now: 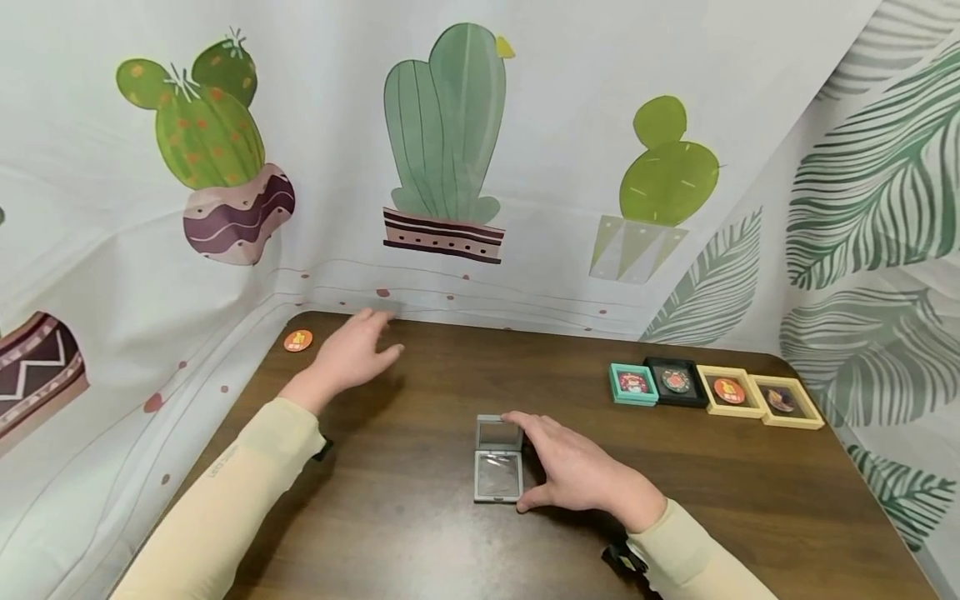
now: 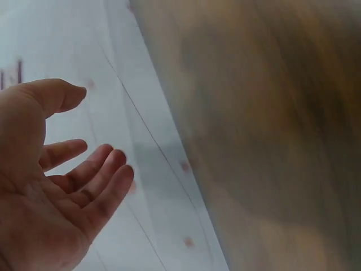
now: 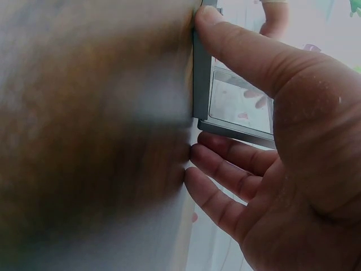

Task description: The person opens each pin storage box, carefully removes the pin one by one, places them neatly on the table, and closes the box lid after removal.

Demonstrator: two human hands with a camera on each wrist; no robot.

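A small grey display frame point(image 1: 498, 477) stands unfolded on the table, its lower half flat and its lid point(image 1: 499, 433) raised behind; both halves have a clear film window. My right hand point(image 1: 577, 467) holds it from the right, thumb at the near right corner and index finger at the lid's top edge. In the right wrist view the other fingers point(image 3: 214, 200) curve behind the lid. My left hand point(image 1: 352, 350) hovers over the far left of the table, fingers loosely bent, palm holding nothing. The nearest thing to it is a round orange badge point(image 1: 297, 341), lying to its left.
At the right back stand a turquoise frame point(image 1: 634, 400), a black frame point(image 1: 702, 387) and two pale yellow frames point(image 1: 731, 411), side by side, each with a round badge inside. A cactus-print cloth point(image 1: 555, 167) hangs behind the brown table point(image 1: 420, 533).
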